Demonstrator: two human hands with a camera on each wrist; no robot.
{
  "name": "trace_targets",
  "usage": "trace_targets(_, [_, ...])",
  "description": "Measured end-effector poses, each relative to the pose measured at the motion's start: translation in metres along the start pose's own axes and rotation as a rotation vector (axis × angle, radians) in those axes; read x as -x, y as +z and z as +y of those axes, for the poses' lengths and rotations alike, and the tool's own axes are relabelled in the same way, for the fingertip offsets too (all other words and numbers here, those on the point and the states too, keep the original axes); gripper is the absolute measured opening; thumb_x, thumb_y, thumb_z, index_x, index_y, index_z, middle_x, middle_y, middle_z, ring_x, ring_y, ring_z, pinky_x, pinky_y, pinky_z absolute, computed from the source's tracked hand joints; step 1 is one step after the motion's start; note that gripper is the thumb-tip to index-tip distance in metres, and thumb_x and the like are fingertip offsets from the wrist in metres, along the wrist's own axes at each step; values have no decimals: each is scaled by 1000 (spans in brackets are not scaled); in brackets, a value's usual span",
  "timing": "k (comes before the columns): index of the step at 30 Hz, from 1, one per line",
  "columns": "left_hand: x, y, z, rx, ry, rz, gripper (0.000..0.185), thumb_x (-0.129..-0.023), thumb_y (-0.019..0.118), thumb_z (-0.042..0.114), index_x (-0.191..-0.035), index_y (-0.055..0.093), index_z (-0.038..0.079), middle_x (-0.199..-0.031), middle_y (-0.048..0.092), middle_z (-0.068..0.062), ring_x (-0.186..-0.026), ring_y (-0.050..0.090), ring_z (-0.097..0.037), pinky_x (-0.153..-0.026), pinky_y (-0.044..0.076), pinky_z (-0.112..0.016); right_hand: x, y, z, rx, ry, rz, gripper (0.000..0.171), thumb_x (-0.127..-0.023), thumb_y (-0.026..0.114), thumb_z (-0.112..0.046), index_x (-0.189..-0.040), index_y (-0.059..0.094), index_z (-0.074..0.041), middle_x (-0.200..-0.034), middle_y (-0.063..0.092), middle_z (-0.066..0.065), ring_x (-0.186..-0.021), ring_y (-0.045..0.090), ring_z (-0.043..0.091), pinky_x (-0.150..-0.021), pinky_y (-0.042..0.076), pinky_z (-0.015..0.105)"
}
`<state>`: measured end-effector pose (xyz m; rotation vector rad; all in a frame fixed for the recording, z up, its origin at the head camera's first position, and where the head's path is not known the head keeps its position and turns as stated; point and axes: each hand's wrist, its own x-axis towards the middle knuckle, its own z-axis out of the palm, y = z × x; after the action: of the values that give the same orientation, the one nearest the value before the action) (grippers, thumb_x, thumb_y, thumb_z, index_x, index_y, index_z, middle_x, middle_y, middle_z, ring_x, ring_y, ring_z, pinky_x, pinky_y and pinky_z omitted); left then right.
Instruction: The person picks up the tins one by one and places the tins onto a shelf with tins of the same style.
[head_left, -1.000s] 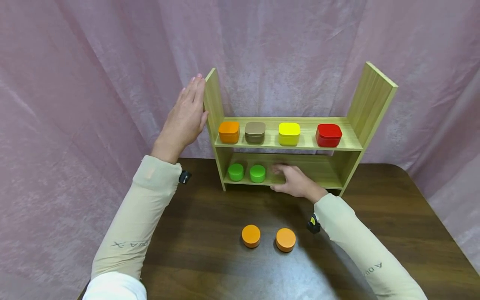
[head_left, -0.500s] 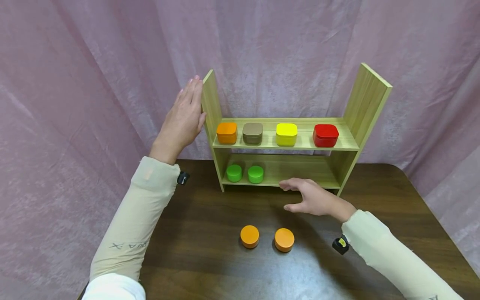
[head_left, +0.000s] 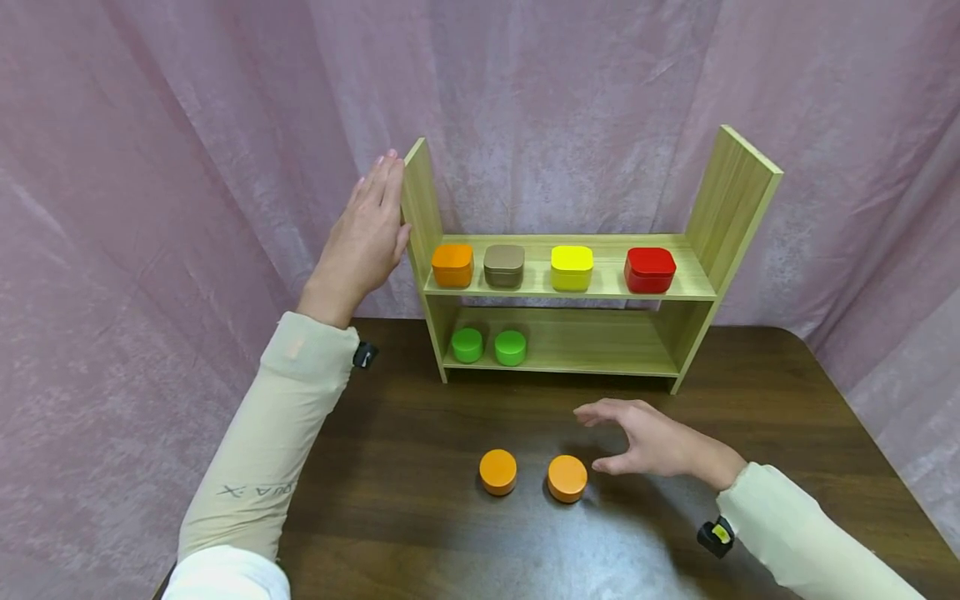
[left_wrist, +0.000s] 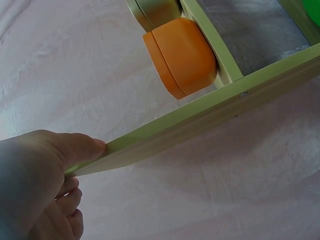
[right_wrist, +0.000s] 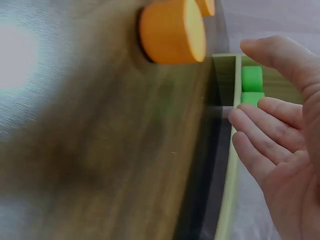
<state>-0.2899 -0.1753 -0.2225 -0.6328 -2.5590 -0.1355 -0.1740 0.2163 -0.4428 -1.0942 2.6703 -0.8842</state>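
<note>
- Head view: wooden shelf unit [head_left: 600, 340], upright along the far edge of the worktop [head_left: 397, 467].
- Right orange tub [head_left: 566, 478], one, round: on the worktop in front of the shelf unit, nearer hand.
- Left orange tub [head_left: 498, 472], one, matching: just beside the first, a small gap between.
- Right hand [head_left: 651, 437], one: released, grasping nothing; thumb and fingers spread, just beyond and right of the right orange tub. Height above the worktop hard to judge; the right wrist view is blurred.
- Left hand [head_left: 363, 229], one: no grasp; straight fingers along the outer face of the left panel [head_left: 423, 200], thumb at its front edge.
- Green tubs [head_left: 510, 348], two, round: lower shelf, left end, by the front edge.
- Square boxes, upper shelf, left to right: orange box [head_left: 453, 267], brown box [head_left: 504, 267], yellow box [head_left: 572, 268], red box [head_left: 649, 270].
- Handling note, by judgement: the right orange tub suits thumb and fingers on opposite sides of its wall, below the top, lifted level, fingers clear of the left orange tub. The left hand best steadies the left panel lightly, without pushing.
</note>
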Motion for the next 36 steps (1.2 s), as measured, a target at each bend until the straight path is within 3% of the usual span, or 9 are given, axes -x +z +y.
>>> trace_targets(11, [0,1,0,0,-7,0,79,-105,62,11,-167,14,-4,-177,17,-21,-165,18,-35,-135,16,-51,12,31,8,-90,-18,-33,68,-88,86,-18,-144,56,6,-137,69,18,-122,70,34,-104,59,45])
trace_targets(20, [1,1,0,0,-10,-8,80,-106,61,12,-167,13,-3,-177,16,-20,-166,17,-35,-136,16,-51,11,56,10,-72,-10,-23,68,-87,88,-29,-142,60,-1,-135,71,4,-121,69,18,-105,58,37])
trace_targets(27, [1,1,1,3,-8,-4,80,-106,61,12,-167,13,-3,-177,16,-20,-166,17,-35,-136,16,-51,7,63,9,-55,-44,9,65,-84,90,-24,-139,62,-3,-128,72,-2,-113,67,10,-99,58,34])
trace_targets(36, [-1,0,1,1,-2,1,79,-105,62,11,-166,15,-4,-176,18,-22,-165,19,-35,-135,18,-53,4,66,7,-22,-23,12,60,-85,89,-20,-137,64,-5,-129,72,1,-115,68,13,-98,60,36])
